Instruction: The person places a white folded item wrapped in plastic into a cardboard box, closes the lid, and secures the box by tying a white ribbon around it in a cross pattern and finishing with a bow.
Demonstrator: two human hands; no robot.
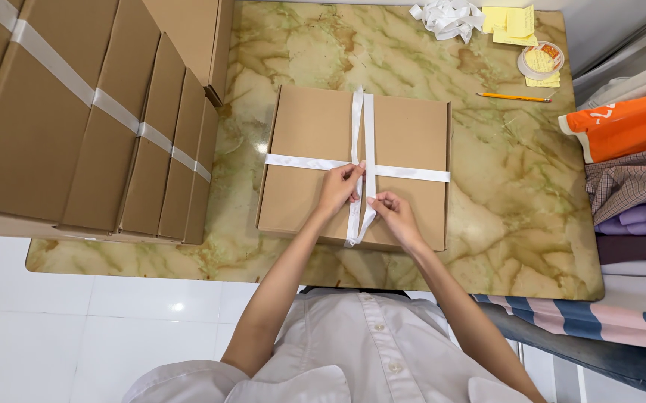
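While pinched: one ribbon (pixel 361 160), two hands (pixel 368 198)

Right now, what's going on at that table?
A person is tying white ribbon crosswise around a flat cardboard box lying on a marble-patterned table. The left hand pinches the ribbon where the two bands cross, and the right hand holds the loose ends beside it. No knot or bow shows. A stack of similar boxes, bound with ribbon, sits at the left. A pencil, yellow sticky notes and spare ribbon lie at the far edge.
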